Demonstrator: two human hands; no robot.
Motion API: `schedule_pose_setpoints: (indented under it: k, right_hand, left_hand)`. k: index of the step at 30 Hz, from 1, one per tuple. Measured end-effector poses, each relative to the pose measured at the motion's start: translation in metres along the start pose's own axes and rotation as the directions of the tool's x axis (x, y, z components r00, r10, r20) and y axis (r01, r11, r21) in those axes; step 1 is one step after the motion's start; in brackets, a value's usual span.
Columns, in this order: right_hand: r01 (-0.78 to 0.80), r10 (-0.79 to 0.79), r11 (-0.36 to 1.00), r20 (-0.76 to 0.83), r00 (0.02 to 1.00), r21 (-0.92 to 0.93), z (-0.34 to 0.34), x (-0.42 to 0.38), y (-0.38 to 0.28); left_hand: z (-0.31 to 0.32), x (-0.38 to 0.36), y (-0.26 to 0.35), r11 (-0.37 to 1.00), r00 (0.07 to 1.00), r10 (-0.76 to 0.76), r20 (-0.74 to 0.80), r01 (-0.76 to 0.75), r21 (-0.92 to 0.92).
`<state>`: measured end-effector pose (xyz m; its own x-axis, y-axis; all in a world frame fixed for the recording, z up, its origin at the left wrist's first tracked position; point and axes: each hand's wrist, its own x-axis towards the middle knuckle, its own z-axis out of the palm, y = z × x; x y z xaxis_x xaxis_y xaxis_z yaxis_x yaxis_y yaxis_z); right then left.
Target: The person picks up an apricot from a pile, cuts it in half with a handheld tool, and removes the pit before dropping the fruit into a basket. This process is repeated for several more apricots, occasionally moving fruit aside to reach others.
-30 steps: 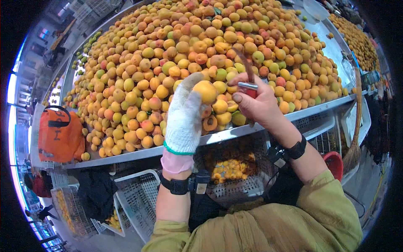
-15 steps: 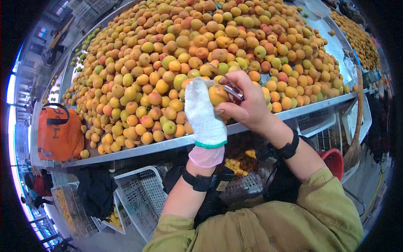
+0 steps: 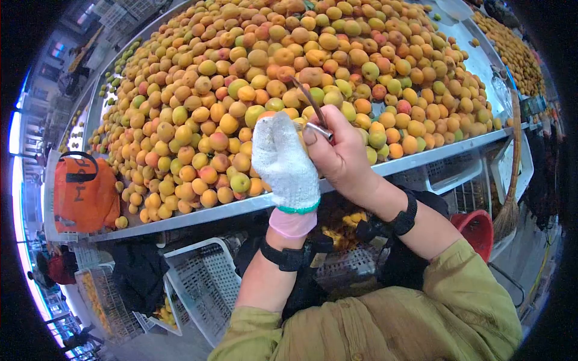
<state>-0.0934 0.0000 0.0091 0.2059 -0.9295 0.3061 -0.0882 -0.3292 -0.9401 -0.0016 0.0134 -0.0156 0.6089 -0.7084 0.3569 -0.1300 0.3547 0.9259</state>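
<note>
My left hand (image 3: 285, 156), in a white knit glove over a pink one, is closed above the near edge of the fruit pile. An apricot is in its grip, almost wholly hidden by the glove now. Close beside it, my bare right hand (image 3: 344, 150) is closed around a small curved knife (image 3: 311, 99). The knife has a shiny metal tube at its handle end, and its thin brownish blade points up and to the left. In front of both hands lies a large heap of apricots (image 3: 198, 114), yellow, orange and some greenish.
A metal table rim (image 3: 397, 163) runs below the heap. At left sits an orange bag (image 3: 86, 195). White plastic crates (image 3: 201, 283) stand under the table, and a red bucket (image 3: 472, 231) and a broom (image 3: 512, 198) are at right. Cut orange fruit (image 3: 343, 237) lies below my hands.
The apricot showing between my hands has gone from sight behind the glove. My left hand has turned and shifted slightly left; the right has moved slightly left, with the knife blade now raised and plainer.
</note>
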Motion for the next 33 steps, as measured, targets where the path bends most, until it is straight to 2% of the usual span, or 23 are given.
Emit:
schedule_pose_setpoints:
  k: [2, 4, 7, 9, 13, 14, 15, 16, 17, 19, 21, 22, 23, 24, 25, 26, 27, 28, 29, 30, 31, 32, 33]
  right_hand:
    - [-0.068, 0.069, 0.992, -0.008, 0.998, 0.107, 0.004, 0.001, 0.006]
    - [-0.130, 0.135, 0.968, -0.007, 0.991, 0.215, 0.009, 0.005, 0.012]
    - [-0.270, 0.256, 0.860, 0.091, 0.962, 0.433, 0.008, 0.007, 0.013]
    - [-0.591, 0.511, 0.700, 0.297, 0.807, 0.402, -0.001, 0.006, 0.003]
    - [-0.601, 0.521, 0.573, 0.318, 0.792, 0.558, 0.005, 0.007, -0.010]
    - [-0.681, 0.632, 0.366, 0.367, 0.682, 0.635, 0.009, 0.010, -0.009]
    - [-0.711, 0.711, 0.140, 0.430, 0.556, 0.689, 0.011, 0.012, -0.007]
    - [-0.710, 0.712, 0.140, 0.428, 0.557, 0.690, 0.011, 0.013, 0.008]
    - [-0.760, 0.620, 0.156, 0.536, 0.573, 0.631, 0.011, 0.015, 0.020]
    - [-0.854, 0.444, 0.044, 0.755, 0.482, 0.519, -0.009, 0.014, 0.021]
    - [-0.837, 0.434, 0.048, 0.743, 0.509, 0.545, -0.014, 0.021, 0.025]
    - [-0.821, 0.428, 0.054, 0.730, 0.533, 0.568, -0.015, 0.024, 0.026]
    - [-0.816, 0.483, 0.115, 0.686, 0.545, 0.567, -0.013, 0.024, 0.030]
    - [-0.815, 0.481, 0.119, 0.685, 0.547, 0.567, -0.011, 0.025, 0.030]
    - [-0.771, 0.553, 0.277, 0.561, 0.616, 0.574, -0.006, 0.026, 0.027]
    - [-0.716, 0.600, 0.430, 0.419, 0.682, 0.551, -0.005, 0.025, 0.026]
    - [-0.664, 0.526, 0.580, 0.405, 0.748, 0.472, -0.006, 0.028, 0.035]
    - [-0.662, 0.535, 0.582, 0.391, 0.749, 0.472, -0.004, 0.031, 0.040]
    - [-0.545, 0.473, 0.783, 0.284, 0.834, 0.298, 0.004, 0.037, 0.043]
    - [-0.394, 0.374, 0.916, 0.193, 0.907, 0.079, 0.007, 0.041, 0.043]
    - [-0.296, 0.291, 0.955, 0.128, 0.948, 0.018, 0.003, 0.040, 0.038]
    - [-0.200, 0.203, 0.979, 0.069, 0.977, -0.051, -0.002, 0.039, 0.032]
    - [-0.122, 0.120, 0.992, -0.041, 0.992, -0.041, -0.013, 0.045, 0.045]
  left_hand:
    - [0.000, 0.006, 0.007, 0.995, 0.995, -0.088, 0.048, 0.090, -0.044]
    - [0.003, 0.011, 0.010, 0.996, 0.994, 0.070, 0.079, -0.074, 0.046]
    - [0.004, 0.016, 0.005, 0.974, 0.980, 0.172, 0.095, -0.184, 0.135]
    - [0.005, 0.019, 0.008, 0.939, 0.954, 0.261, 0.149, -0.286, 0.189]
    - [0.000, 0.020, 0.016, 0.806, 0.857, 0.370, 0.359, -0.488, 0.334]
    - [0.001, 0.019, 0.018, 0.808, 0.857, 0.369, 0.360, -0.487, 0.333]
    - [0.002, 0.019, 0.019, 0.759, 0.776, 0.448, 0.444, -0.592, 0.271]
    - [0.003, 0.019, 0.021, 0.700, 0.681, 0.519, 0.517, -0.686, 0.200]
    - [-0.001, 0.020, 0.022, 0.755, 0.704, 0.499, 0.506, -0.639, 0.144]
    - [-0.008, 0.011, 0.021, 0.918, 0.911, 0.308, 0.274, -0.360, 0.166]
    - [-0.019, 0.026, 0.022, 0.616, 0.812, 0.512, 0.279, -0.574, 0.539]
    - [-0.021, 0.031, 0.019, 0.615, 0.812, 0.513, 0.279, -0.574, 0.540]
    - [-0.021, 0.036, 0.015, 0.967, 0.986, 0.168, 0.008, -0.166, 0.194]
    - [-0.022, 0.039, 0.010, 0.923, 0.953, -0.295, -0.068, 0.266, -0.279]
    - [-0.021, 0.042, 0.009, 0.497, 0.727, -0.682, 0.085, 0.545, -0.675]
    - [-0.022, 0.041, 0.010, 0.491, 0.725, -0.682, 0.093, 0.549, -0.676]
    - [-0.022, 0.037, 0.012, 0.434, 0.698, -0.700, 0.153, 0.585, -0.685]
    - [-0.022, 0.035, 0.014, 0.373, 0.666, -0.714, 0.214, 0.621, -0.689]
    - [-0.021, 0.037, 0.013, 0.329, 0.621, -0.762, 0.184, 0.616, -0.716]
    - [-0.021, 0.037, 0.015, 0.395, 0.638, -0.757, 0.144, 0.621, -0.677]
    - [-0.020, 0.037, 0.016, 0.458, 0.653, -0.750, 0.103, 0.625, -0.632]
    - [-0.017, 0.038, 0.030, 0.400, 0.584, -0.810, 0.055, 0.618, -0.677]
    - [-0.019, 0.036, 0.029, 0.433, 0.638, -0.762, 0.111, 0.629, -0.645]
